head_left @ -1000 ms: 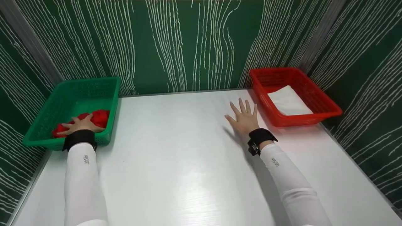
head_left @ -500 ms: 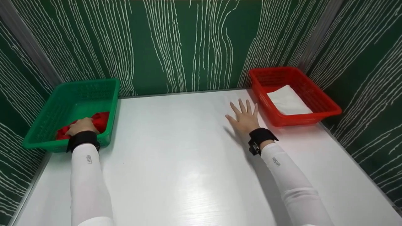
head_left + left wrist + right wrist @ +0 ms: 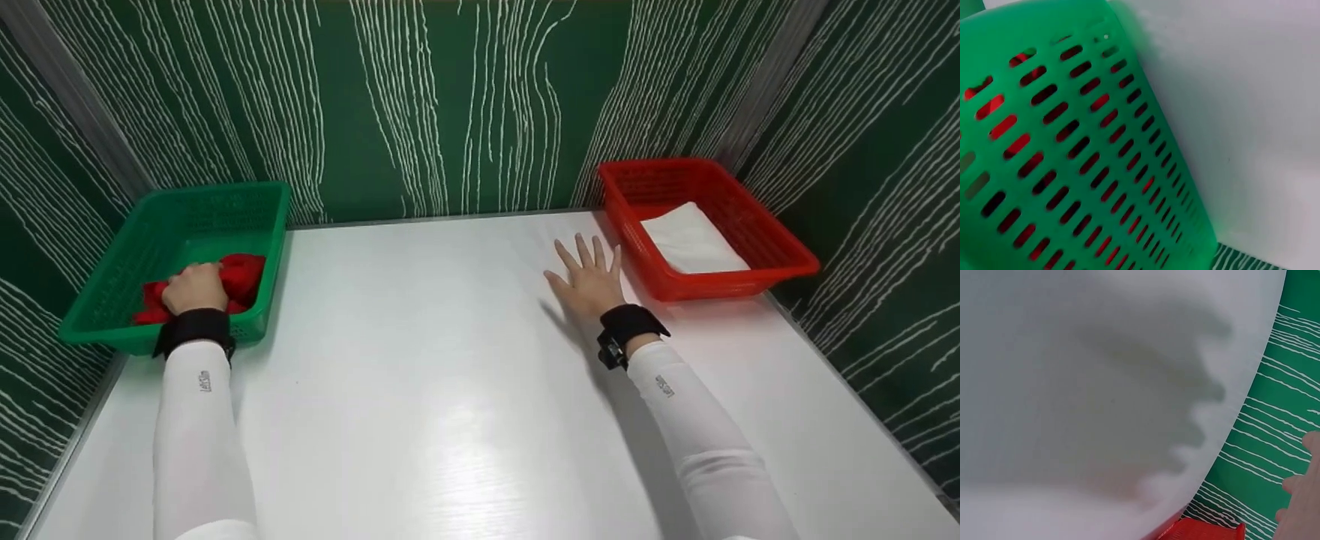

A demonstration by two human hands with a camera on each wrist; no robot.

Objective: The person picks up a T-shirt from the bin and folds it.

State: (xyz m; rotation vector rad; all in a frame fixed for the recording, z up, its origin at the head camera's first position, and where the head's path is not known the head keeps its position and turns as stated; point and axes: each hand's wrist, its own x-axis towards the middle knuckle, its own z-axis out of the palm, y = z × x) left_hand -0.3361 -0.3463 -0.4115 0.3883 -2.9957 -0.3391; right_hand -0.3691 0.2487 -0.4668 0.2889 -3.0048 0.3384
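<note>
Inside the green basket (image 3: 274,247) at the left, my left hand (image 3: 196,289) has its fingers curled into a crumpled red cloth (image 3: 244,277) and grips it. The left wrist view shows only the basket's slotted wall (image 3: 1089,146), with red showing through the slots and the hand hidden. My right hand (image 3: 592,285) is spread palm down over the white table, holding nothing, just left of the red basket (image 3: 705,283). Some of its fingertips (image 3: 1311,441) appear at the right edge of the right wrist view, above the hand's shadow.
A folded white cloth (image 3: 694,238) lies in the red basket. Both baskets stand on the white table (image 3: 420,360) near its back corners. Dark green walls (image 3: 465,105) with white wavy lines enclose the table at the back and both sides.
My left hand's spread fingers have curled, bunching the red cloth beneath them. My right hand stays spread in nearly the same place beside the red basket.
</note>
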